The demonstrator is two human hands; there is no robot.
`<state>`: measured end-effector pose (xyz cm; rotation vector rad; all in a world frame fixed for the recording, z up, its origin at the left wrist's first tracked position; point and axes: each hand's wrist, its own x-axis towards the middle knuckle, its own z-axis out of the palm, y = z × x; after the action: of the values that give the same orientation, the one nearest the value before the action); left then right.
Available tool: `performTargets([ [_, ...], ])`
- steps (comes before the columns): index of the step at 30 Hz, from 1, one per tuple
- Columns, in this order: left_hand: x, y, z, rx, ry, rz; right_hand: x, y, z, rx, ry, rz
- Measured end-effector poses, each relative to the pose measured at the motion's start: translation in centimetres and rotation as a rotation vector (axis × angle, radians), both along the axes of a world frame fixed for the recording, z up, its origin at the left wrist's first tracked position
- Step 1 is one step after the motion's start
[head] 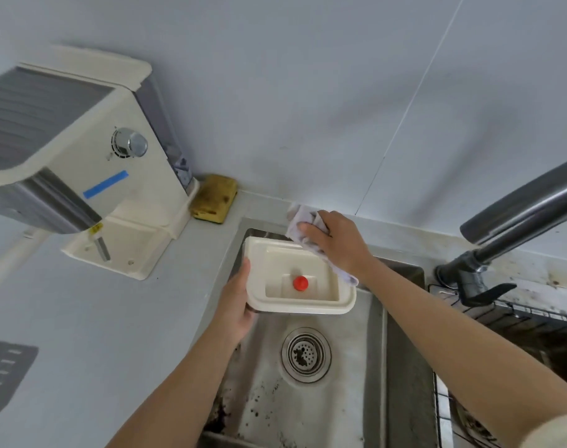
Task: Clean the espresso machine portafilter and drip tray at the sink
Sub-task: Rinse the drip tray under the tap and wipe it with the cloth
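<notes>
My left hand (240, 299) grips the left edge of the cream drip tray (275, 263), thumb on its rim, holding it above the steel sink (350, 367). My right hand (337, 244) clutches a pale cloth (296, 218) against the tray's far rim. A red float (300, 282) sits inside.
</notes>
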<state>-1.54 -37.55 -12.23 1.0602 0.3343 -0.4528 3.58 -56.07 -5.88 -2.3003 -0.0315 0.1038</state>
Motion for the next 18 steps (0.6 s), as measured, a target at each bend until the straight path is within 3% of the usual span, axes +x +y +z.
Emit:
performTargets([
  [5, -1.1, -1.9, 1.8, 0.007, -0.078, -0.001, -2.5, 2.6, 2.2, -0.095, -0.062, 0.029],
  [12, -2.5, -3.5, 3.9, -0.063, -0.066, 0.016, -5.1, 4.6, 4.1, -0.538, -0.191, 0.041],
  [18, -2.4, -3.5, 4.1, -0.121, -0.044, 0.068, -7.9, 5.9, 5.4, -0.435, -0.072, 0.151],
])
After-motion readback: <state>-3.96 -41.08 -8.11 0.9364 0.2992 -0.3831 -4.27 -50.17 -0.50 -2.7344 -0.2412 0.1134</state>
